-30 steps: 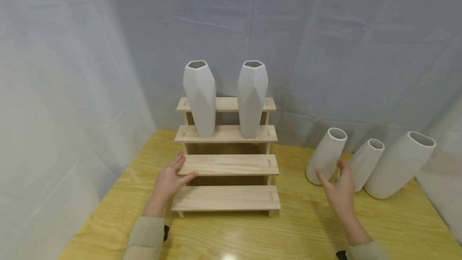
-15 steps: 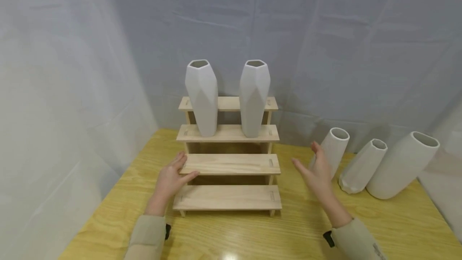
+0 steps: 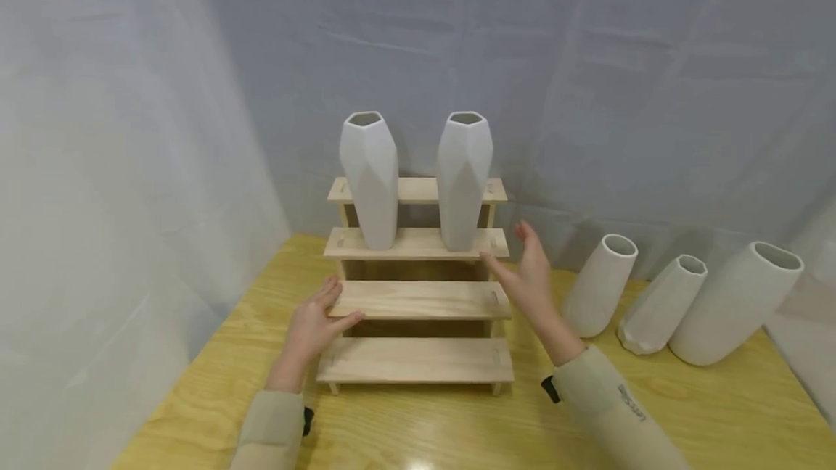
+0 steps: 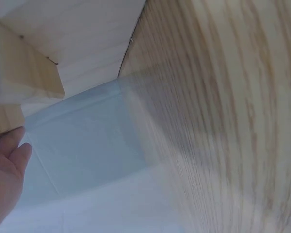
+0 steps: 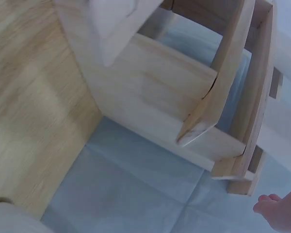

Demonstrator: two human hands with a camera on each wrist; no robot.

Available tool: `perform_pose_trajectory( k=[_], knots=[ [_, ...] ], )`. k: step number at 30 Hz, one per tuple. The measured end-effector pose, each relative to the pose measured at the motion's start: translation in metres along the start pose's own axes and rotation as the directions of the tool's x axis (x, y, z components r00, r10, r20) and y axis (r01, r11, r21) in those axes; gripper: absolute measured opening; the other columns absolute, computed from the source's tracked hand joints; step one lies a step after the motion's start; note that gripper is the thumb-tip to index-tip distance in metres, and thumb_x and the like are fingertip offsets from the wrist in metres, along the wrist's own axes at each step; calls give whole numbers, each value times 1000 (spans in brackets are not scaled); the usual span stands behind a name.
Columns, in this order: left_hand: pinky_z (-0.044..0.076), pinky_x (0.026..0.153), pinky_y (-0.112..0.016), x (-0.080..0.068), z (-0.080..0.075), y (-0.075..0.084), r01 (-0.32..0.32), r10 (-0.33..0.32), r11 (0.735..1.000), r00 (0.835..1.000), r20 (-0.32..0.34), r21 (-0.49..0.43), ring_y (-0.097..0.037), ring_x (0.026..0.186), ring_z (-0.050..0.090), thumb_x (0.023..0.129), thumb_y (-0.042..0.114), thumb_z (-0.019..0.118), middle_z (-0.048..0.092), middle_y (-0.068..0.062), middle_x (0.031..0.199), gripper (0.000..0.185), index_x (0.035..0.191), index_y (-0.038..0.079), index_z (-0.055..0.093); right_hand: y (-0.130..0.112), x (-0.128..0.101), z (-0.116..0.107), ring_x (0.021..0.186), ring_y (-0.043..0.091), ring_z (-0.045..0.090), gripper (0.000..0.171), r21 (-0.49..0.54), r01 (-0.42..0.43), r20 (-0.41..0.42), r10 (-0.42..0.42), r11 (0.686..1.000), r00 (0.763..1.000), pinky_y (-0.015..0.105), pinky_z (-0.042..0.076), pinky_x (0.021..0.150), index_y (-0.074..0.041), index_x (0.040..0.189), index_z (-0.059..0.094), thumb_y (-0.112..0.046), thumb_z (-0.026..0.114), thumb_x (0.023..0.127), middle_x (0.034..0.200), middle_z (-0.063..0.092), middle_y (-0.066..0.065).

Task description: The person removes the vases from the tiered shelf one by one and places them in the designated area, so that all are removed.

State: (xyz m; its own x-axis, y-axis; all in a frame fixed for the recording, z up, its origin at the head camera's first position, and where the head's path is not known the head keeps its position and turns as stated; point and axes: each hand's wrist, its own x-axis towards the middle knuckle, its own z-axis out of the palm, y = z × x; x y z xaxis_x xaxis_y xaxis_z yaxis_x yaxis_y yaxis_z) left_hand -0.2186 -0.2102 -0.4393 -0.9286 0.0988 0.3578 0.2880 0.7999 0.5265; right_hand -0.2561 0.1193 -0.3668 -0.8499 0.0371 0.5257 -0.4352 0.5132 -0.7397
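A pale wooden stepped display stand (image 3: 418, 360) faces me on the table. My left hand (image 3: 312, 325) holds the left end of its second step from the bottom, thumb along the front edge and fingers at the back corner; in the left wrist view its fingertips (image 4: 15, 141) meet the wood. My right hand (image 3: 527, 278) is at the stand's right side, thumb and fingers spread, holding nothing; its thumb tip overlaps the third step's right end. Two faceted white vases, a left one (image 3: 372, 180) and a right one (image 3: 465, 180), stand upright on that third step.
On the table (image 3: 418, 426) to the right stand three more white vases: a smooth round one (image 3: 599, 289), a small faceted one (image 3: 661, 307) and a large oval one (image 3: 731, 307). A grey cloth (image 3: 562, 93) hangs behind, with a pale sheet (image 3: 98, 201) at the left.
My right hand has moved left, from beside the smooth round vase to the stand's right side. My left hand has stayed on the step, and the vases have not been moved.
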Motion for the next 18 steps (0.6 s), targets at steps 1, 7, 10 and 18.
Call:
perform_pose_trajectory(
  k=[1, 7, 10, 18],
  knots=[
    [30, 98, -42, 0, 0, 0, 1, -1, 1000, 1000, 0, -2, -31, 124, 31, 73, 51, 64, 32, -19, 135, 82, 126, -7, 41, -2, 3, 3, 121, 33, 34, 78, 9, -3, -1, 3, 1000, 1000, 41, 28, 101, 9, 132, 26, -22, 71, 76, 130, 37, 25],
    [30, 98, -42, 1, 2, -1, -3, 3, 1000, 1000, -5, -10, -30, 124, 31, 73, 51, 64, 32, -18, 135, 82, 126, -8, 41, -16, 23, 18, 122, 30, 33, 80, 39, -24, 6, 24, 999, 1000, 38, 28, 101, 7, 133, 26, -27, 71, 75, 132, 36, 22],
    [30, 98, -42, 2, 3, 0, -3, 3, 1000, 1000, -10, -10, -30, 124, 31, 72, 51, 64, 33, -18, 135, 82, 126, -7, 42, -20, 34, 24, 122, 30, 33, 83, 14, -25, 12, 25, 1000, 1000, 38, 29, 101, 7, 134, 25, -27, 72, 74, 132, 35, 21],
    [29, 99, -41, 0, 3, 0, 8, -8, 1000, 1000, -15, -31, -30, 124, 31, 71, 51, 65, 32, -18, 135, 82, 125, -7, 42, -21, 52, 41, 114, 30, 41, 85, 6, -19, -3, 19, 1000, 1000, 41, 36, 95, 4, 132, 29, -28, 76, 69, 126, 41, 20]
  ],
)
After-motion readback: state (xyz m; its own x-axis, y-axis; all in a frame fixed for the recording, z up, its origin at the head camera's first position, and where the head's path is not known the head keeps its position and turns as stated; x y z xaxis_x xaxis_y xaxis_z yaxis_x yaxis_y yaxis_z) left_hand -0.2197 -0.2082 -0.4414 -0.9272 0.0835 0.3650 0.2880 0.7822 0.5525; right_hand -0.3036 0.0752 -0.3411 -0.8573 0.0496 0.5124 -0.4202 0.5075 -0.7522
